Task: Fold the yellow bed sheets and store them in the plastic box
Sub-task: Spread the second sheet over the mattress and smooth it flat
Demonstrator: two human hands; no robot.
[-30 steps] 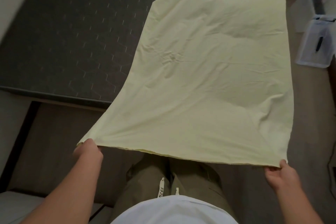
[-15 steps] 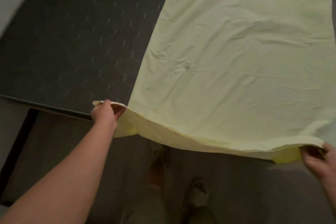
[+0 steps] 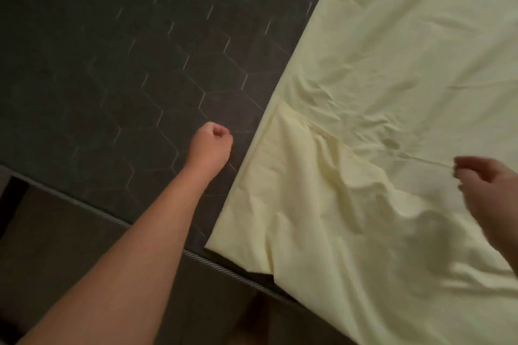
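Note:
The pale yellow bed sheet (image 3: pixel 406 64) lies spread over the right part of the dark mattress (image 3: pixel 112 64). Its near part is turned over onto the rest and lies wrinkled, with a thin hem line running across to the right. My left hand (image 3: pixel 213 145) is curled into a fist over the bare mattress, just left of the sheet's edge, and holds nothing. My right hand (image 3: pixel 487 190) is blurred above the sheet at the right border, its fingertips at the end of that hem line. Whether it pinches the hem is unclear. The plastic box is out of view.
The mattress front edge (image 3: pixel 224 269) with its piped seam runs diagonally across the lower left. Below it is brown floor (image 3: pixel 56 246). The sheet's near corner hangs slightly over that edge.
Both hands carried the sheet's near edge forward and laid it over the rest. My left hand has let go of its corner and now hovers as a fist. The view has closed in on the mattress.

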